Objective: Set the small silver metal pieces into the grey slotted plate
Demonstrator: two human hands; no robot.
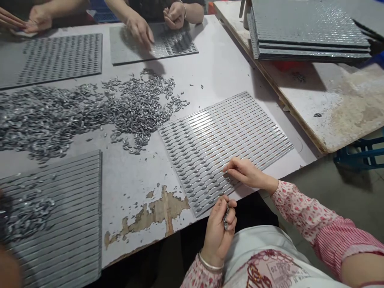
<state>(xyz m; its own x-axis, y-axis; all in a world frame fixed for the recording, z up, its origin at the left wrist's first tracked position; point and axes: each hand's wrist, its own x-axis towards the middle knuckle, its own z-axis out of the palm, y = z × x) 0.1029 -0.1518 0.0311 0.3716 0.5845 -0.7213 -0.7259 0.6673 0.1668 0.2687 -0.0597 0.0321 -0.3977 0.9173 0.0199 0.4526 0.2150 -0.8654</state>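
Note:
My left hand [218, 230], a bangle on its wrist, is curled shut on a small bunch of grey metal pieces [225, 219] just off the table's near edge. My right hand [246, 174] rests on the grooved tray [240, 120], with its fingertips pinched together at a groove near the tray's near side. Whatever is between those fingertips is hidden. The tray's near-left rows hold several of the oval pieces, while its far grooves look bare. A large heap of loose pieces [90, 112] lies to the left of the tray.
A second grooved tray [75, 224] with several pieces lies at the near left. Two filled trays [60, 58] lie at the far side, where other people's hands [139, 30] work. Stacked trays [309, 36] sit on a side board at the right. The table top is chipped [159, 212].

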